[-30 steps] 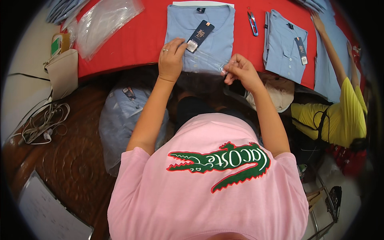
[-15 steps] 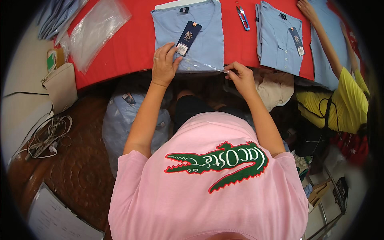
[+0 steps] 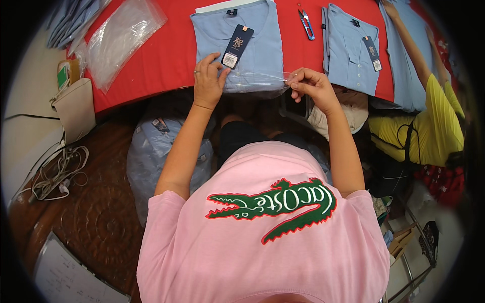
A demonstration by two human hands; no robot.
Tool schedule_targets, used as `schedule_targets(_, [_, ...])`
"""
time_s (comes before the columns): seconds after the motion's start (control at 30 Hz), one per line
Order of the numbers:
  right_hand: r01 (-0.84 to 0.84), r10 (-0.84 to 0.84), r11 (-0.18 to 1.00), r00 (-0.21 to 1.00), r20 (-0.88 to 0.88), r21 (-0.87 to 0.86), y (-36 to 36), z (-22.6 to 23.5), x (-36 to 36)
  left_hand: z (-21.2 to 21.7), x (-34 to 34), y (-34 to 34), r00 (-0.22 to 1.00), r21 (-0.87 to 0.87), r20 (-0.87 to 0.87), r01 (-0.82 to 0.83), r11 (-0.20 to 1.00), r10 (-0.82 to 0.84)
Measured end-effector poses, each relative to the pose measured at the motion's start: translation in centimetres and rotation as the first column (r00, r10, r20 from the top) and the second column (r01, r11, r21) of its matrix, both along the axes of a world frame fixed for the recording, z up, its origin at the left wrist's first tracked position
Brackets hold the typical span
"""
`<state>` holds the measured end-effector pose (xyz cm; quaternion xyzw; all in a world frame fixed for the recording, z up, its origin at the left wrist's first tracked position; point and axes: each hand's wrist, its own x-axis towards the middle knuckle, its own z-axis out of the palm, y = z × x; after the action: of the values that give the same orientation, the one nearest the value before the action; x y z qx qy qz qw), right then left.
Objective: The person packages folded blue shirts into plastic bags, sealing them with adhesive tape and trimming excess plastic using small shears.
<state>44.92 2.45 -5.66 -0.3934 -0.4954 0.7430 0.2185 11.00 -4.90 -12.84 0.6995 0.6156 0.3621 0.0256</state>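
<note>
The shirt [image 3: 265, 43] is folded and tagged, clear plastic [image 3: 260, 82] apparently covering its near end only, right hand [image 3: 316, 87] pinching the plastic, left hand [image 3: 207, 83] half-curled, hold unclear.

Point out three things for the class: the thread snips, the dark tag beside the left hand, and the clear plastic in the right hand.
Thread snips [image 3: 309, 32]: head view, on the blue handle.
Dark tag [image 3: 238, 46]: head view, middle of its face.
Clear plastic [image 3: 265, 79]: head view, on its glossy stretch.
</note>
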Motion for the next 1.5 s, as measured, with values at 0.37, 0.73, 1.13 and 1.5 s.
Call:
schedule_targets(0.37, [-0.04,0.034,0.995,0.998,0.057,0.096,-2.6,-3.2,-2.0,-0.1,0.3,0.3,0.995,0.019,-0.096,0.017,1.0,-0.015])
schedule_targets(0.73, [0.288,-0.293,0.956,0.949,0.117,0.057,-4.7,-5.1,-0.3,0.9,0.9,-0.1,0.98,0.019,-0.129,0.155,0.988,-0.151])
schedule_targets(1.13, [0.456,-0.465,0.883,0.88,0.094,0.109,0.8,-3.6,-4.2,-0.3,1.0,0.8,0.995,0.025,0.027,0.097,0.995,-0.097])
schedule_targets(1.5, [0.252,-0.298,0.949,0.912,0.283,0.189,2.3,-1.5,-4.4,3.1,-0.1,1.5,0.934,-0.335,0.287,-0.112,0.936,0.214])
